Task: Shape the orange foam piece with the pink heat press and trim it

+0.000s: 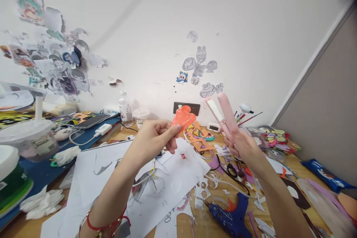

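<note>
My left hand (156,135) is raised over the table and pinches a small orange cut-out shape (183,116) by its lower edge. My right hand (242,145) is closed round the base of a pink clamp-like tool (223,113), whose two long arms point up and left and stand slightly apart. The orange shape hangs just left of the tool's arms and does not touch them. A red cord bracelet sits on my left wrist.
White paper sheets (167,178) with cut holes cover the table's middle. A blue glue gun (230,217) lies near the front. Coloured foam scraps (276,139) pile at the right. A lidded cup (30,137), a bottle (125,108) and a charger cable stand at left. Paper cut-outs hang on the wall.
</note>
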Tool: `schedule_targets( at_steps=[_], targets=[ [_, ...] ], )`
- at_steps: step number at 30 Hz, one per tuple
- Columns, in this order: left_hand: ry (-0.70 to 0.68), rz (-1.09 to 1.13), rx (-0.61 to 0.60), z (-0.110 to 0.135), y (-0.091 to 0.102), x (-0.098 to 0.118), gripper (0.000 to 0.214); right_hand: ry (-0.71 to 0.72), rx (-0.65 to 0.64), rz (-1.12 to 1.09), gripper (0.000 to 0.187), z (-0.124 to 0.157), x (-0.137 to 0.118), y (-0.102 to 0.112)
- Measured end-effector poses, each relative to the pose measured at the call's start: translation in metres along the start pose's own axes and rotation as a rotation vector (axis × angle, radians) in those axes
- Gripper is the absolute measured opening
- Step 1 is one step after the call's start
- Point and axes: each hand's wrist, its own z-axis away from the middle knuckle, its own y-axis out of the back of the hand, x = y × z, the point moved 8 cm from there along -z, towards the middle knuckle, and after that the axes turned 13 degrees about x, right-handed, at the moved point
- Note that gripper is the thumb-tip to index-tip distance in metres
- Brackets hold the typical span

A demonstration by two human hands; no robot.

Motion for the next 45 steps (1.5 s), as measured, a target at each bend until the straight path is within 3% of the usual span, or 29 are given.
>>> schedule_targets(
  at_steps=[5, 10, 14, 24, 28, 32, 34, 37, 45],
  targets=[
    [-0.076, 0.012, 0.009, 0.005, -0.008, 0.010, 0.036, -0.161, -0.103, -0.291, 0.051, 0.020, -0.019, -0.013],
    [-0.129, -0.011, 0.013, 0.011, -0.019, 0.018, 0.036, -0.110, -0.130, -0.319, 0.051, 0.030, -0.037, -0.023],
    [-0.208, -0.072, 0.024, 0.017, -0.023, 0.025, 0.036, -0.051, -0.129, -0.374, 0.040, 0.033, -0.049, -0.023],
    [-0.255, -0.038, 0.006, 0.023, -0.029, 0.030, 0.038, 0.030, -0.025, -0.324, 0.031, 0.038, -0.061, -0.002],
    [-0.244, -0.055, 0.014, 0.022, -0.034, 0.028, 0.037, 0.223, 0.222, -0.113, 0.025, 0.040, -0.069, 0.018],
    [-0.335, -0.084, 0.103, 0.023, -0.023, 0.034, 0.024, 0.706, 0.545, 0.185, 0.022, 0.057, -0.095, 0.039],
    [-0.423, -0.039, 0.169, 0.026, -0.010, 0.041, 0.044, 0.936, 0.616, 0.301, 0.026, 0.069, -0.106, 0.041],
    [-0.567, -0.025, 0.189, 0.034, 0.005, 0.051, 0.063, 1.107, 0.596, 0.343, 0.030, 0.077, -0.113, 0.043],
    [-0.883, -0.129, -0.012, 0.055, 0.005, 0.070, 0.037, 1.077, 0.356, 0.260, 0.026, 0.078, -0.120, 0.047]
  ],
)
